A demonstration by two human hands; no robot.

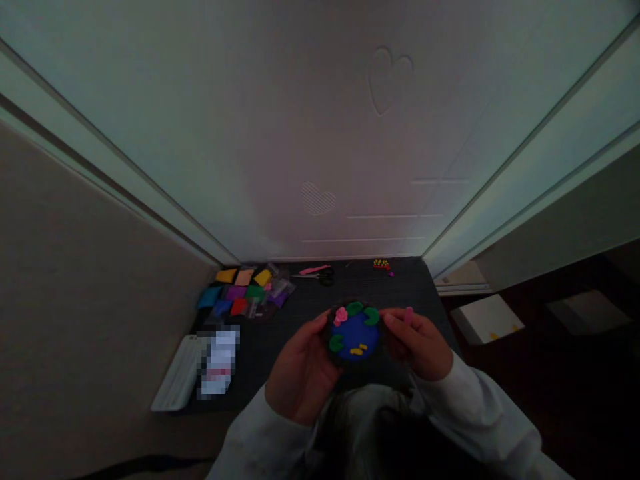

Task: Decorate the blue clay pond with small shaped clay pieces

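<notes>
Both my hands hold up a round dark disc of clay [354, 335] with a blue middle, green leaf shapes, a pink flower and small yellow bits on it. My left hand [300, 370] curls round the disc's left edge. My right hand [417, 340] grips its right edge and also pinches a small pink clay piece [409, 315] between its fingers. Both sleeves are white.
A dark mat [310, 300] lies on the floor below the hands. Several coloured clay packets [243, 293] sit at its back left, scissors with pink handles [316, 272] and small beads [381, 265] at the back. A white tray [175, 380] lies left. A white door stands behind.
</notes>
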